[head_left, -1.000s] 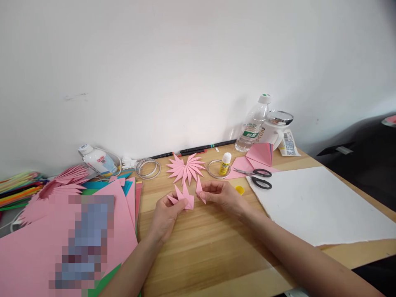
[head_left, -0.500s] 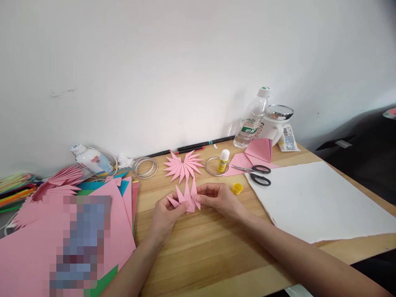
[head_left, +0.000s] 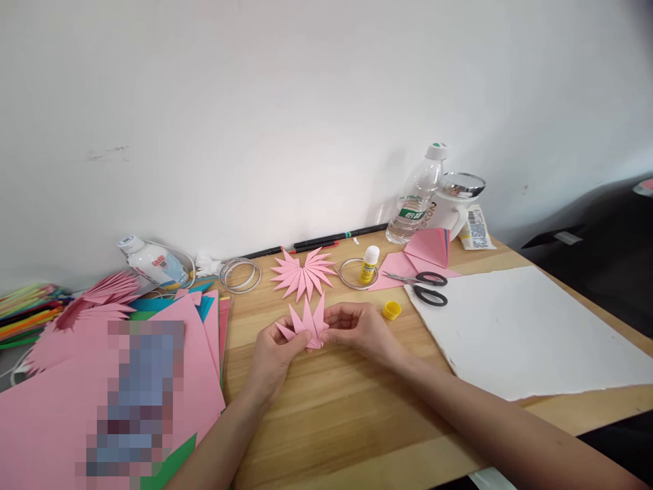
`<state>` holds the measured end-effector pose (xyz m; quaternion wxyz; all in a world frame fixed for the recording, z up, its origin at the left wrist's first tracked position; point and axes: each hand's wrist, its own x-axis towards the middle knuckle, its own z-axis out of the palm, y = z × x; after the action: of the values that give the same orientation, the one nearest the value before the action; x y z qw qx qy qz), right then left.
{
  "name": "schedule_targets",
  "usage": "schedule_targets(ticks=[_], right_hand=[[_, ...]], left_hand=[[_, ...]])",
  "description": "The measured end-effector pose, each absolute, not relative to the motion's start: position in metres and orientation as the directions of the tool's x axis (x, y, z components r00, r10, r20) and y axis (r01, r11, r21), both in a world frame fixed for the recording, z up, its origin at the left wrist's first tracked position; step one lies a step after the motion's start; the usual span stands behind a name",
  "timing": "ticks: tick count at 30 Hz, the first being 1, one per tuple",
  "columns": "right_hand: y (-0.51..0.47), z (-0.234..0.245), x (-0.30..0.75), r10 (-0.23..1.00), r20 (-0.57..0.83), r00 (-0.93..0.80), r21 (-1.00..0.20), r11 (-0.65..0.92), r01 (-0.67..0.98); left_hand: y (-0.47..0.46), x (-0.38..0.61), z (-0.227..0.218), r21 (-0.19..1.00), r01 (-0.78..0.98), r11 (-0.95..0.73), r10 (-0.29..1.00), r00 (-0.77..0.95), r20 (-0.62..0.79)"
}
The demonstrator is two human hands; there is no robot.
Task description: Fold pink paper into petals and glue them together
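Between my two hands is a small fan of folded pink paper (head_left: 308, 318) with several pointed tips facing away from me. My left hand (head_left: 278, 347) pinches its left side, thumb on top. On its right side, my right hand (head_left: 357, 330) grips the edge between thumb and fingers. Just beyond lies a larger pink paper fan (head_left: 303, 273), spiky, nearly a full ring with a gap at the back. A glue stick (head_left: 368, 265) with a white top stands to the right of it, and its yellow cap (head_left: 391, 311) sits near my right hand.
Scissors (head_left: 428, 289) rest partly on a white board (head_left: 530, 333) at right. Behind stand a water bottle (head_left: 413, 197) and a mug (head_left: 451, 211). Tape rings (head_left: 239, 275) lie near the wall. Pink paper sheets (head_left: 51, 422) and a white bottle (head_left: 153, 262) are at left.
My right fingers have shifted slightly on the paper fan, and its right-hand point now stands more upright, closer to the other points. My left hand keeps its hold.
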<state>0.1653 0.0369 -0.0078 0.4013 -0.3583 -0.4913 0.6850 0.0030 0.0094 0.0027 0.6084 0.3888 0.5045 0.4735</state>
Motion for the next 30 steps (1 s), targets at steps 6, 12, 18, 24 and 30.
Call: schedule_targets(ticks=[6, 12, 18, 24, 30], right_hand=[[0.0365, -0.0093, 0.1645, 0.904, -0.103, -0.416, -0.964, -0.193, -0.182], [0.0355, -0.0091, 0.1633, 0.907, -0.12, -0.404, -0.963, -0.205, -0.173], [0.0353, -0.0089, 0.1628, 0.909, -0.163, -0.385, -0.96, -0.236, -0.15], [0.0356, -0.0095, 0.1627, 0.899, -0.197, -0.391, -0.956, -0.264, -0.125], [0.0351, -0.0094, 0.1619, 0.894, -0.18, -0.411, -0.961, -0.248, -0.119]], left_hand=[[0.0088, 0.0041, 0.0018, 0.949, -0.195, 0.248, 0.969, 0.035, -0.246], [0.0085, 0.0045, 0.0011, 0.948, -0.191, 0.253, 0.967, 0.021, -0.254], [0.0083, 0.005, 0.0019, 0.946, -0.181, 0.269, 0.962, 0.01, -0.272], [0.0077, 0.0046, 0.0006, 0.958, -0.134, 0.254, 0.967, 0.001, -0.256], [0.0068, 0.0052, -0.0019, 0.959, -0.122, 0.255, 0.966, -0.02, -0.26]])
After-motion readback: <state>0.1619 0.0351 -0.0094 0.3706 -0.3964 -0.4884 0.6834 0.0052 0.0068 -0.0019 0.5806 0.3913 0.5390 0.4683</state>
